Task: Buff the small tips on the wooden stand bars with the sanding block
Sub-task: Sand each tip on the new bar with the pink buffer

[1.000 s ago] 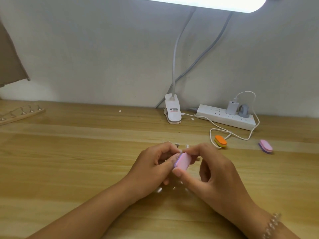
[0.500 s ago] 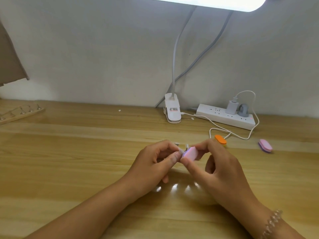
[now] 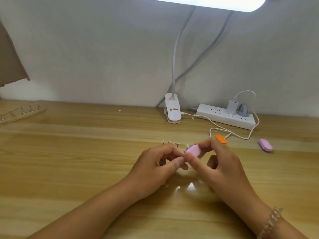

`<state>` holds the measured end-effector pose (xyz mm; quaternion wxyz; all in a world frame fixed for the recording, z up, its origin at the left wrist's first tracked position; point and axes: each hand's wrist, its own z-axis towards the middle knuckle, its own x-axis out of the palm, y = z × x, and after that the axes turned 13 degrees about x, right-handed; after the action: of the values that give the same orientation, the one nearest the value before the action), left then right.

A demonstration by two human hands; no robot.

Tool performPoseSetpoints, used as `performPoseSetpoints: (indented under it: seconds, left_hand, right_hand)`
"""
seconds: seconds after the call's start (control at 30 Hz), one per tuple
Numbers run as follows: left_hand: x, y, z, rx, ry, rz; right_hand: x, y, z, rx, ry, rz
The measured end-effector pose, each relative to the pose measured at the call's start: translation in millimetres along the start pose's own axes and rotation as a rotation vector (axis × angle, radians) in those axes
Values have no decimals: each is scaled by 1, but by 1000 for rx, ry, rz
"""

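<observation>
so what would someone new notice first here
Two hands meet at the middle of the table: the right hand pinches a pink sanding block against a row of small tips, which the left hand seems to steady. Right of them lie an orange block and a second pink block, with a white power strip by the wall.

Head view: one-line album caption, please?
Right hand holds pink oval sanding block at row of small white tips; left hand curls alongside.

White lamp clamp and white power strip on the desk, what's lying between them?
Head view: a thin white cable lies between the white lamp clamp and the white power strip on the wooden desk, a tiny white speck beside it.
</observation>
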<state>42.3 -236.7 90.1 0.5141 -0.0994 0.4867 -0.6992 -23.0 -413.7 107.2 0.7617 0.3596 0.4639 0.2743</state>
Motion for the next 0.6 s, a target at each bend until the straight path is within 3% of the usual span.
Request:
performPoseSetpoints:
  seconds: [0.17, 0.33, 0.47, 0.6]
  left_hand:
    - [-1, 0, 0, -7, -48, -8]
    - [-1, -2, 1, -23, -64, -4]
    - [-1, -2, 1, -41, -107, -34]
    - [-1, -2, 1, -25, -65, -17]
  right_hand:
    - [5, 3, -5, -87, 48, -82]
    - [-1, -1, 1, 36, 26, 10]
    - [5, 1, -6, -88, 61, -117]
    - [1, 0, -1, -16, 13, 6]
